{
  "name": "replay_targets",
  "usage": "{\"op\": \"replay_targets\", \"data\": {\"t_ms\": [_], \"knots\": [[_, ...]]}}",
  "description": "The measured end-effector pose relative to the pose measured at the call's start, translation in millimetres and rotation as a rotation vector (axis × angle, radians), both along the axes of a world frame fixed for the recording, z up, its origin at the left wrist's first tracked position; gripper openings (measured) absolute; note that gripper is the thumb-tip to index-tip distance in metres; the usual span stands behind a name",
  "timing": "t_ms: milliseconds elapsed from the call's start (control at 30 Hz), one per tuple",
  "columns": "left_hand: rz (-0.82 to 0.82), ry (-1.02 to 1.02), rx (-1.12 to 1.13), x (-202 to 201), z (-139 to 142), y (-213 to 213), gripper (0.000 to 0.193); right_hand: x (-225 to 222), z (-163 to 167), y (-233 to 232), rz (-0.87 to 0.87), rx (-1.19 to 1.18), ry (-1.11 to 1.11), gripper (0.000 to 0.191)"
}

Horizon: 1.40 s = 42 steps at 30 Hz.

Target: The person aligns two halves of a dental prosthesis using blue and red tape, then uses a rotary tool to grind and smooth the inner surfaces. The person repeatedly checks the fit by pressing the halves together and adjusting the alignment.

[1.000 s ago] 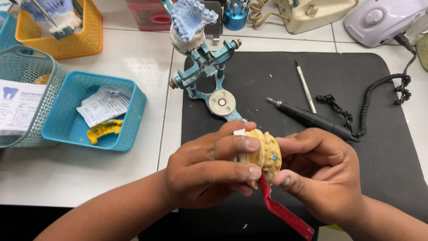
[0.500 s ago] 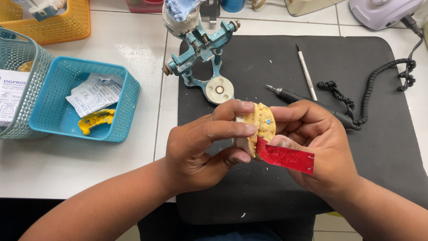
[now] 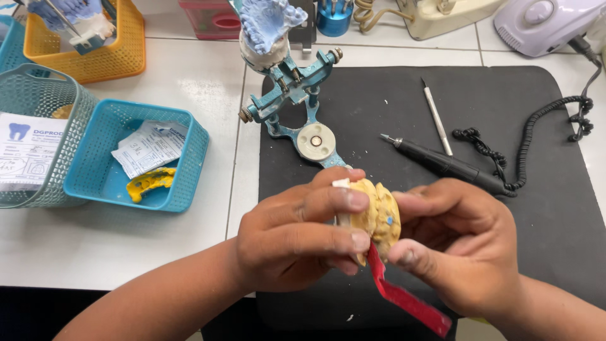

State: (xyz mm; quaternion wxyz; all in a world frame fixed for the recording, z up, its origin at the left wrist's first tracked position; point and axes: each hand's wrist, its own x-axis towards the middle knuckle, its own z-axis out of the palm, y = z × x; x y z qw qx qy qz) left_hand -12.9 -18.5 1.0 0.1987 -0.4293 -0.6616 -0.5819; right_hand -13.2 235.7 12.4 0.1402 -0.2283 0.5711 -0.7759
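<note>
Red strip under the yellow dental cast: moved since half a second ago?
Yes. The red strip has swung from lying sideways to hanging down-right below the yellow dental cast, judged against the black mat.

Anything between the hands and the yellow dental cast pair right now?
Nothing visible. The left hand and right hand both already grip the yellow dental casts directly, above the black mat. A red strip hangs down from between the casts, beside the right thumb, not blocking either grip.

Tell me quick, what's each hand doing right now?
Left hand: closed on the yellow dental cast.
Right hand: closed on the same cast, red strip under its thumb.
</note>
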Motion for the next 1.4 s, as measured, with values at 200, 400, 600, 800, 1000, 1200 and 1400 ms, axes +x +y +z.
{"op": "replay_targets", "data": {"t_ms": [200, 400, 600, 800, 1000, 1200, 1400], "knots": [[-0.052, 0.054, 0.003, 0, 0, -5, 0.028, 5, 2, 2, 0.039, -0.018, 0.118, 0.035], [-0.09, 0.012, 0.02, 1, -1, -4, 0.03, 7, -3, 0, 0.006, -0.027, 0.18, 0.038], [-0.081, 0.029, -0.022, 1, -5, -2, 0.034, 5, -2, 0, 0.047, -0.058, 0.165, 0.038], [-0.064, 0.035, -0.004, 0, -6, 1, 0.035, 6, -2, 1, 0.062, -0.061, 0.145, 0.039], [-0.078, -0.033, 0.023, 4, -8, 3, 0.035, 3, -2, -1, 0.045, -0.066, 0.216, 0.041], [-0.092, 0.008, 0.008, 2, -8, 1, 0.036, 5, 3, -2, 0.066, -0.09, 0.121, 0.038], [-0.037, 0.015, 0.019, -1, -7, 5, 0.035, 4, -2, -3, 0.014, -0.045, 0.152, 0.039]]}}
